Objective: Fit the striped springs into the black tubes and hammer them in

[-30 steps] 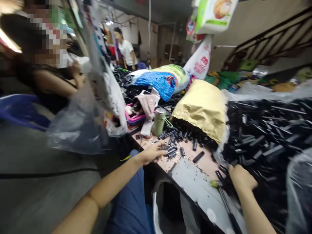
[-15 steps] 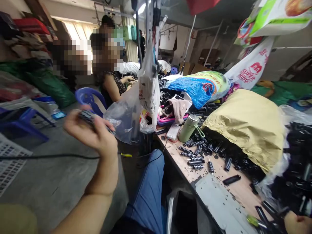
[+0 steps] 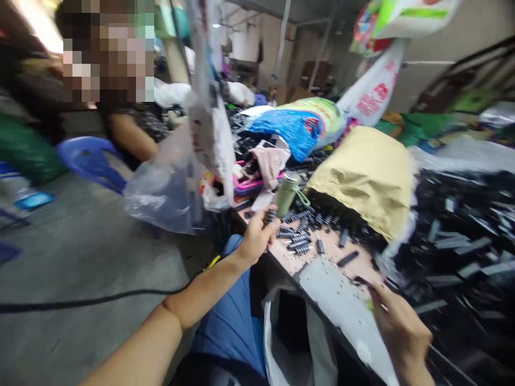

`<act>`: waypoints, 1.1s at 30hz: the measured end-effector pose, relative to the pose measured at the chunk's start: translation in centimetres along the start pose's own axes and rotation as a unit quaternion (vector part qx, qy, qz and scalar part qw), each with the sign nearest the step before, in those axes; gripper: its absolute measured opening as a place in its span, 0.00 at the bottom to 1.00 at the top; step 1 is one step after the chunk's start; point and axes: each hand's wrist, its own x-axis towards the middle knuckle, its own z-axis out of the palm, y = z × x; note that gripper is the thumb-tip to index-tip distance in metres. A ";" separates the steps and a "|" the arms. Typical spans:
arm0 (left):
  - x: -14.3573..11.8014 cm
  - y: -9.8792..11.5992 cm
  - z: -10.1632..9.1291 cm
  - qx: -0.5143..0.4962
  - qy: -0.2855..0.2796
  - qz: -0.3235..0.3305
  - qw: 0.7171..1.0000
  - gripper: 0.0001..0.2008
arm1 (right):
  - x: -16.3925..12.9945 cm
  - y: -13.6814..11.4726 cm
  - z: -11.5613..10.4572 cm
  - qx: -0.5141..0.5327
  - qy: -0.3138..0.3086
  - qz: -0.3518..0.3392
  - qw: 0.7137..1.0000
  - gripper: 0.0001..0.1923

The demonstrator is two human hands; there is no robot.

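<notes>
My left hand (image 3: 255, 238) is closed around a black ribbed cylinder (image 3: 270, 215) at the table's near edge, just in front of a green flask (image 3: 286, 195). Similar ribbed cylinders (image 3: 300, 244) with thin pale pins lie in a loose group beside it. On the right, my right hand (image 3: 402, 321) reaches over a grey board (image 3: 333, 300), its fingers pinched together. Something dark shows at those fingertips, too blurred to name. A smooth black piece (image 3: 348, 259) lies between the hands.
A beige cloth sack (image 3: 362, 177) and a blue plastic bag (image 3: 281, 131) sit on the table. Many black parts (image 3: 454, 230) are heaped at right. An open white bag (image 3: 277, 321) hangs below the edge. Another person's arm (image 3: 132, 136) shows behind a clear bag (image 3: 161, 187).
My left hand has swung right from over the floor to the table edge, still holding the black cylinder. More of my right hand has come into view, over the board. The view has shifted right.
</notes>
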 end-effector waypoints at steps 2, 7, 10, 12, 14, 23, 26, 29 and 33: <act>-0.7 -3.2 3.6 -0.029 -0.157 -0.178 0.971 0.23 | -0.2 -1.5 0.2 -0.009 -0.044 -0.028 0.999 0.13; -2.2 -6.2 8.7 -0.036 -0.327 -0.319 0.889 0.29 | 0.4 -4.4 0.2 0.033 -0.113 -0.009 0.993 0.18; -2.4 -7.5 10.1 -0.067 -0.314 -0.317 0.892 0.32 | 0.1 -5.2 0.0 0.061 -0.148 0.031 0.987 0.19; -2.5 -8.6 10.6 -0.059 -0.290 -0.297 0.908 0.30 | -0.2 -5.5 -0.2 0.084 -0.146 0.061 0.984 0.19; -2.4 -9.8 10.9 -0.022 -0.261 -0.247 0.933 0.24 | -0.4 -5.7 -0.4 0.127 -0.108 0.135 0.977 0.19; -3.5 -14.1 10.6 0.241 -0.263 0.190 0.915 0.18 | 0.9 -8.5 0.9 0.561 -0.185 0.524 0.613 0.24; -3.9 -14.8 10.7 0.245 -0.300 0.218 0.896 0.20 | 1.1 -8.4 2.0 0.570 -0.165 0.519 0.616 0.23; -3.5 -15.1 11.0 0.200 -0.268 0.162 0.928 0.20 | 0.3 -6.4 2.4 0.479 -0.128 0.486 0.720 0.26; -2.4 -15.6 11.4 0.074 -0.263 -0.033 0.961 0.21 | -2.2 -3.0 2.3 0.136 -0.142 0.391 0.899 0.46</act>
